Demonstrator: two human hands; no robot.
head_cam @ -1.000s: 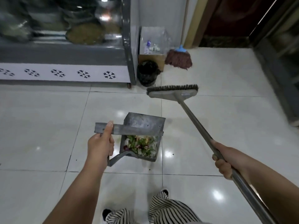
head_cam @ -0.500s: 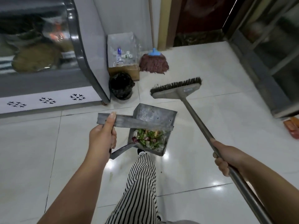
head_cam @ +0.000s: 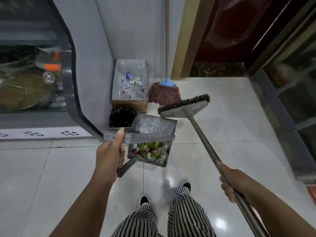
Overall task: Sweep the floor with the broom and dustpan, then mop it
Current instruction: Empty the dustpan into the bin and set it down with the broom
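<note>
Black bin [head_cam: 122,116] beside lined cardboard box [head_cam: 130,89], glass counter [head_cam: 34,79] left.

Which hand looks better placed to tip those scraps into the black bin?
The left hand, probably. It grips the dustpan holding the scraps, right beside the black bin. The right hand holds the broom.

The broom [head_cam: 183,107] handle runs off the bottom edge; the mop [head_cam: 164,94] pole leaves the top (upper end unseen).
</note>
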